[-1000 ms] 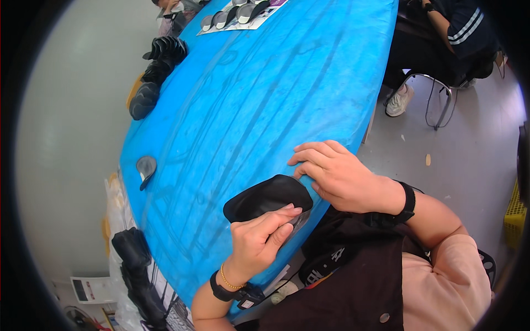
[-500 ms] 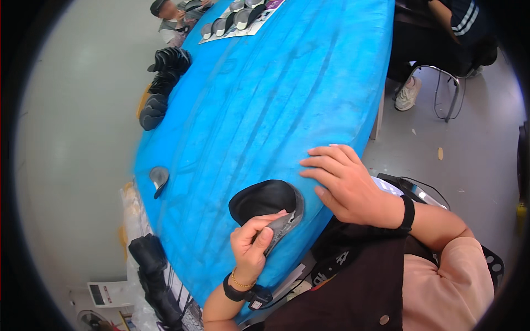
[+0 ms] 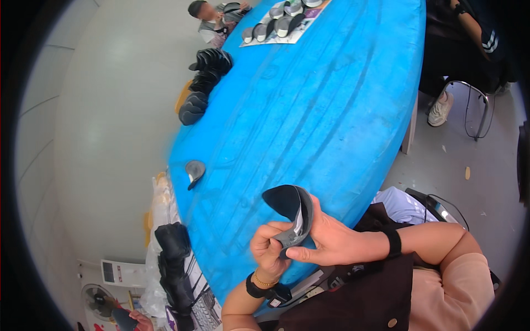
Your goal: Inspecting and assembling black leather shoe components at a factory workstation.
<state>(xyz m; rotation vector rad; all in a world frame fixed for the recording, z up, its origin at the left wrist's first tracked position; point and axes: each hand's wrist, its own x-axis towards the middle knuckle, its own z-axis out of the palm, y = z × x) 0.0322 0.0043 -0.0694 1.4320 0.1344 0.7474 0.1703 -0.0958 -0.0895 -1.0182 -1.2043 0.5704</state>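
A bent black-and-grey insole (image 3: 284,201) is held up just over the near end of the blue-covered table (image 3: 287,121). Its black rounded end points up and to the left, while the grey side curls round on the right. My left hand (image 3: 269,248) pinches the lower left end. On the other side my right hand (image 3: 339,241) is closed round the curve, with its thumb at the low end and fingers behind; those fingers are partly hidden. A smaller grey and black piece (image 3: 194,170) lies alone by the table's left edge.
Dark stacked pieces (image 3: 205,83) line the far left edge. Several grey and black pieces (image 3: 283,25) lie on a printed sheet at the far end. Black bundles (image 3: 175,265) are at lower left. A person (image 3: 218,25) is at far left, another sits at right on a metal-legged chair (image 3: 481,110).
My right hand has come down from the table edge and taken hold of the insole. The insole has been turned and bent more upright. The whole view has shifted.
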